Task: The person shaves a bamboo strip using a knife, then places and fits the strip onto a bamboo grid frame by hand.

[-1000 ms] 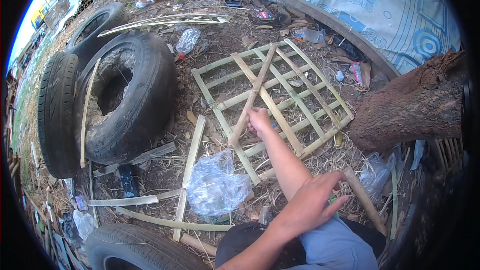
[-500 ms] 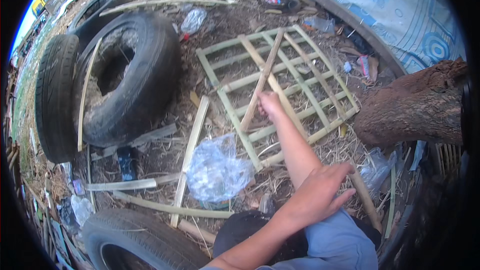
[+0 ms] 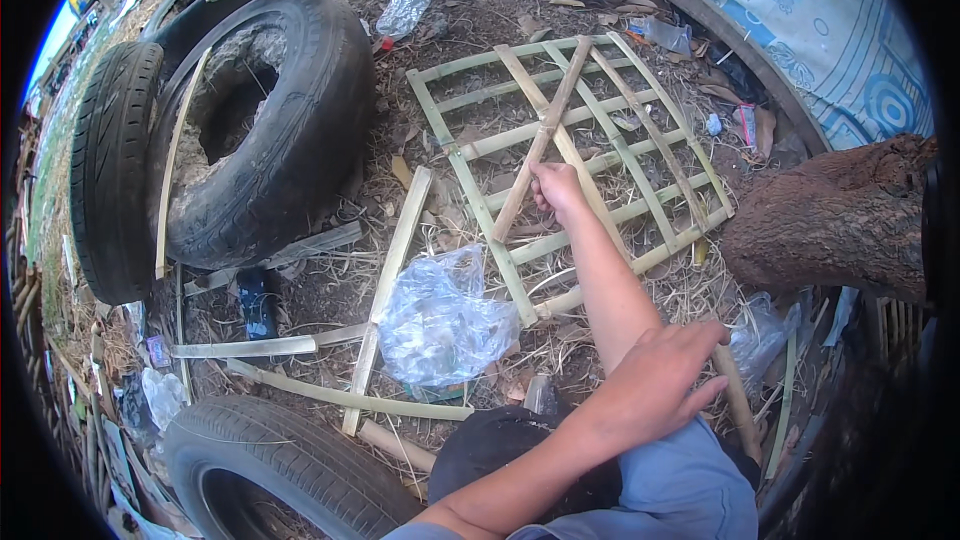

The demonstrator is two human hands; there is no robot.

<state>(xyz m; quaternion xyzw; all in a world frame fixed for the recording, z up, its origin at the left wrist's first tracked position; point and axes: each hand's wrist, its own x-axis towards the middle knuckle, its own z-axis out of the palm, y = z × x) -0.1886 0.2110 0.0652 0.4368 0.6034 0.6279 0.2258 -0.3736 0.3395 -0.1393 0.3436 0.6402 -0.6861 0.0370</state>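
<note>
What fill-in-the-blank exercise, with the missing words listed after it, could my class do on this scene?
1. The person's ____ hand touches the flat brown slat lying diagonally across the pale-green bamboo lattice.
2. In the picture, the large crumpled clear plastic bag lies to the ____ of the rough brown tree trunk.
3. In the picture, a slim, pale, curved strip crosses a thick, round, black rubber ____.

Missing words: right; left; tyre.

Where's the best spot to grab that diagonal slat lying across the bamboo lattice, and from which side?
Probably its lower half, coming from the near right, where your right hand is. The diagonal slat is long and narrow, so pinch across its width; it lies on top of the bamboo lattice. I can't tell whether it's fastened.
</note>
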